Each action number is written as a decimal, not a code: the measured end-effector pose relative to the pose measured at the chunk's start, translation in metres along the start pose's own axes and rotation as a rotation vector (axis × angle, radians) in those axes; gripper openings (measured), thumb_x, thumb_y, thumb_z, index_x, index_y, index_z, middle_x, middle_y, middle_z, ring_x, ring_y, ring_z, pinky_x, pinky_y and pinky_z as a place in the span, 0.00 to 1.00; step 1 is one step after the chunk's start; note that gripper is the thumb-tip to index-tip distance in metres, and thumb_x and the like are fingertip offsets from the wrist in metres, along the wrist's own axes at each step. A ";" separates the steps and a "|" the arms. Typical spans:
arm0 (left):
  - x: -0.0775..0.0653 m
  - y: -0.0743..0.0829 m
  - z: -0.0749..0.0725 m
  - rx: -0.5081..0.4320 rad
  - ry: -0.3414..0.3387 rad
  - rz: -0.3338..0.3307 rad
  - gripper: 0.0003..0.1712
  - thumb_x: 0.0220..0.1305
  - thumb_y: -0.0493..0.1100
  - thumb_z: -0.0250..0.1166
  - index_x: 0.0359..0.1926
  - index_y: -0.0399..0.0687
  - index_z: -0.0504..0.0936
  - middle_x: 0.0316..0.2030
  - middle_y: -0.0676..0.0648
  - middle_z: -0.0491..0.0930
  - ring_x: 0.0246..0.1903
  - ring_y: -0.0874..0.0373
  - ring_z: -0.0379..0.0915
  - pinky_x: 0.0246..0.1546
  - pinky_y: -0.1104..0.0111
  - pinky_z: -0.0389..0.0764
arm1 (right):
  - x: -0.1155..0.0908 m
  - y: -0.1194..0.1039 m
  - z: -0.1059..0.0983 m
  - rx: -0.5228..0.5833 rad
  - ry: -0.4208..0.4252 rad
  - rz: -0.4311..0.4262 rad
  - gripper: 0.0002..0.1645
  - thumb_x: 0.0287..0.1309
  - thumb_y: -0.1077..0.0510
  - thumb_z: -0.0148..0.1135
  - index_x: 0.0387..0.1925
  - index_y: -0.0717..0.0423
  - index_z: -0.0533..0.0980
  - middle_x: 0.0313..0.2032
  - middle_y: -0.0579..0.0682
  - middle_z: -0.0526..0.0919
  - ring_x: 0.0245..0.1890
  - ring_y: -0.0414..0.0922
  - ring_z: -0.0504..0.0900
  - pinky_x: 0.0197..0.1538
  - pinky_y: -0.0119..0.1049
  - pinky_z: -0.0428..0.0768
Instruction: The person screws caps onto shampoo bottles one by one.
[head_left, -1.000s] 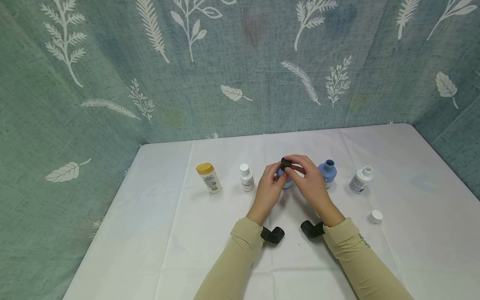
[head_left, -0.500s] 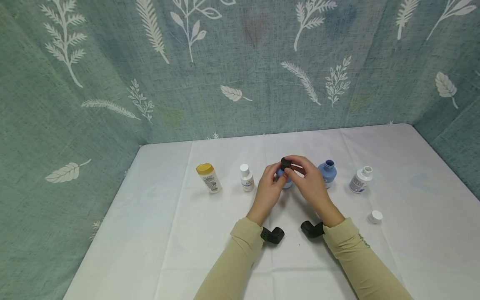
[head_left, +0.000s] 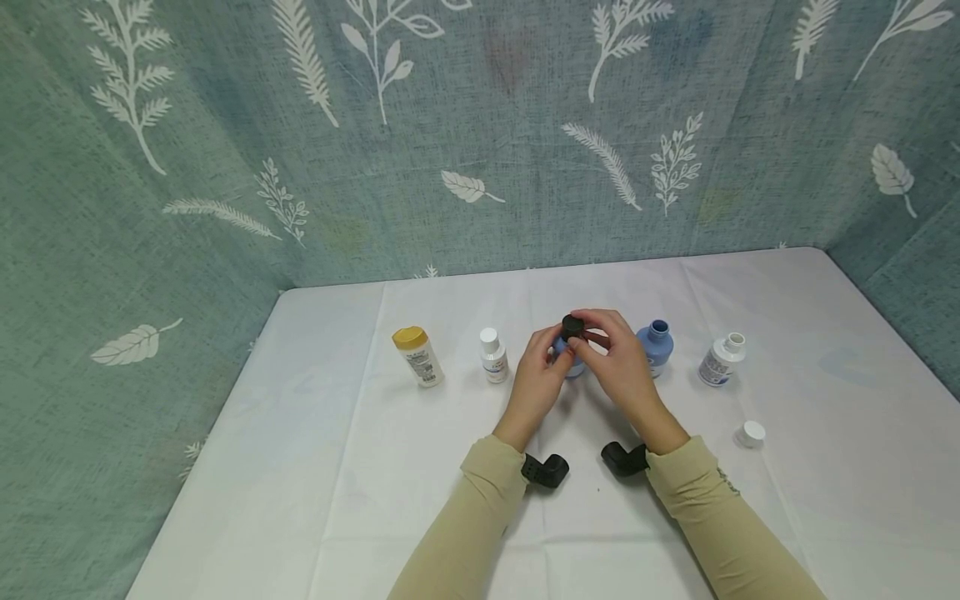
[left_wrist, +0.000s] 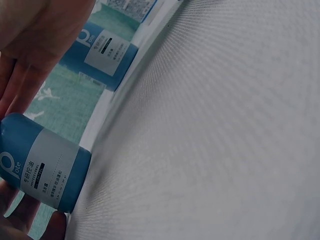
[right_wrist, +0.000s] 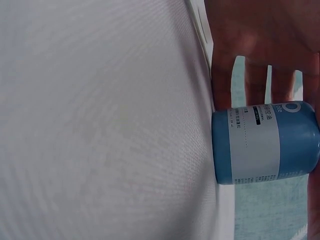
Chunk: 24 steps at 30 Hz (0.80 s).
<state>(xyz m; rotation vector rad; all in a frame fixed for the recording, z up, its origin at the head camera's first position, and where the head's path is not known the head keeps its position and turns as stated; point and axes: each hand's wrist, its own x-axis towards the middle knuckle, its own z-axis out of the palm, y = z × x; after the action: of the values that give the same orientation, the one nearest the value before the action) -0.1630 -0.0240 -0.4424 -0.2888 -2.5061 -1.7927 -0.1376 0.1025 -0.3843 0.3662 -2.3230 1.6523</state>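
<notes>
A small blue bottle (head_left: 576, 370) with a grey label stands upright on the white cloth, partly covered by both hands. My left hand (head_left: 534, 377) holds it from the left side, fingers around its body. My right hand (head_left: 621, 360) pinches the black cap (head_left: 572, 326) at the bottle's top between thumb and fingers. The bottle's neck is hidden. Both wrist views show the label up close: the blue bottle (left_wrist: 45, 165) in the left one, the same blue bottle (right_wrist: 255, 142) in the right one. Another blue bottle (head_left: 656, 350), uncapped, stands just right of the right hand.
To the left stand a white bottle (head_left: 494, 358) with its white cap on and a cream bottle (head_left: 422, 360) with a yellow cap. At right are an uncapped white bottle (head_left: 720, 362) and a loose white cap (head_left: 751, 433). A patterned green curtain (head_left: 480, 150) hangs behind.
The fingers of my right hand shift slightly at the black cap. Both arms and the bottles stay in place.
</notes>
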 end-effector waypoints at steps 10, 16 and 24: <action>-0.002 0.000 0.000 0.000 -0.012 -0.028 0.25 0.64 0.46 0.54 0.62 0.59 0.68 0.57 0.55 0.70 0.58 0.62 0.64 0.58 0.62 0.67 | 0.003 0.016 0.001 0.018 -0.021 0.018 0.25 0.56 0.64 0.61 0.57 0.59 0.70 0.54 0.56 0.73 0.55 0.52 0.73 0.56 0.47 0.73; -0.002 0.000 0.001 0.011 0.003 -0.031 0.25 0.64 0.46 0.54 0.63 0.59 0.68 0.56 0.55 0.71 0.54 0.62 0.67 0.55 0.63 0.69 | 0.005 0.037 0.003 0.005 -0.030 0.027 0.26 0.57 0.56 0.62 0.58 0.48 0.70 0.55 0.46 0.73 0.55 0.43 0.73 0.57 0.39 0.72; -0.002 0.002 0.002 0.018 0.027 -0.014 0.24 0.64 0.44 0.55 0.61 0.57 0.69 0.55 0.55 0.71 0.57 0.63 0.65 0.57 0.64 0.68 | 0.006 0.040 0.004 0.031 -0.022 -0.054 0.19 0.59 0.59 0.59 0.53 0.49 0.74 0.53 0.45 0.74 0.54 0.40 0.73 0.55 0.33 0.73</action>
<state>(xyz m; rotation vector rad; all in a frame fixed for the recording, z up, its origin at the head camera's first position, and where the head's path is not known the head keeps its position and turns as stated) -0.1607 -0.0219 -0.4412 -0.2455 -2.5105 -1.7661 -0.1574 0.1109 -0.4188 0.4522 -2.2846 1.6683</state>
